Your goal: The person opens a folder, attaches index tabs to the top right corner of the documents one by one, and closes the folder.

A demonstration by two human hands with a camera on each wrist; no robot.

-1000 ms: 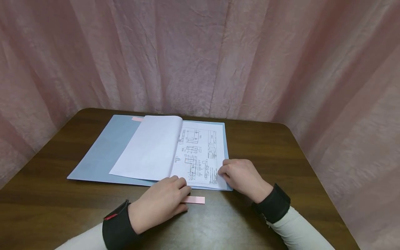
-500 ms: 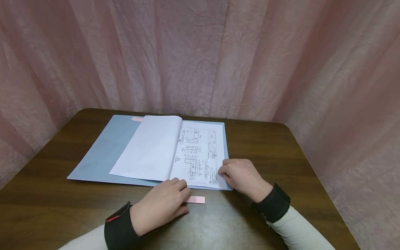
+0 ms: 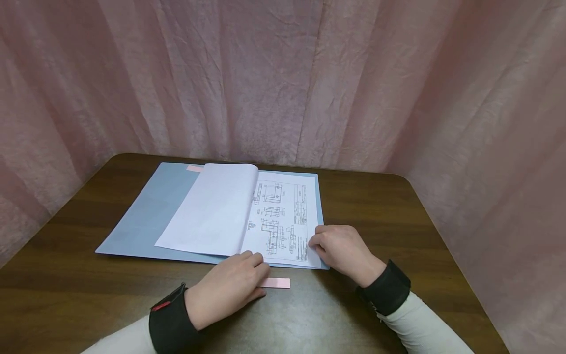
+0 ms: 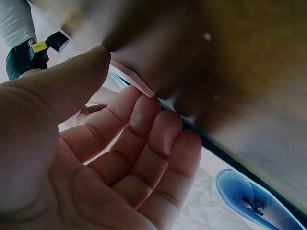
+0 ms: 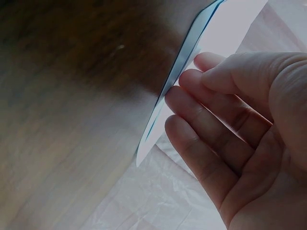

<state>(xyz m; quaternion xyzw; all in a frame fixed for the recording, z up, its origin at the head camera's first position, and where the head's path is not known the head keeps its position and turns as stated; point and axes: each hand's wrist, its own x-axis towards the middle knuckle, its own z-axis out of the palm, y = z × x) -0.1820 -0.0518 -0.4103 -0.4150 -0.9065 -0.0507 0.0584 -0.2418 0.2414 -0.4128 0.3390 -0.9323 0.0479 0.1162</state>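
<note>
An open light-blue folder (image 3: 137, 216) lies on the wooden table, with white sheets in it. One blank sheet (image 3: 208, 211) is turned over to the left. To its right lies a page with technical drawings (image 3: 283, 216). My left hand (image 3: 230, 285) rests at the folder's near edge, its fingers partly over a pink paper strip (image 3: 276, 282) on the table. In the left wrist view the thumb stands apart from the relaxed fingers (image 4: 168, 136). With its fingertips, my right hand (image 3: 342, 248) touches the drawing page's lower right corner. Its fingers (image 5: 184, 132) are fairly straight in the right wrist view.
A second pink strip (image 3: 194, 168) shows at the folder's upper left, partly under the turned sheet. The brown table (image 3: 367, 201) extends round the folder. Pink curtains (image 3: 274, 83) hang behind and beside it.
My left hand shifts very slightly over the pink strip. The right hand, folder and pages stay where they were.
</note>
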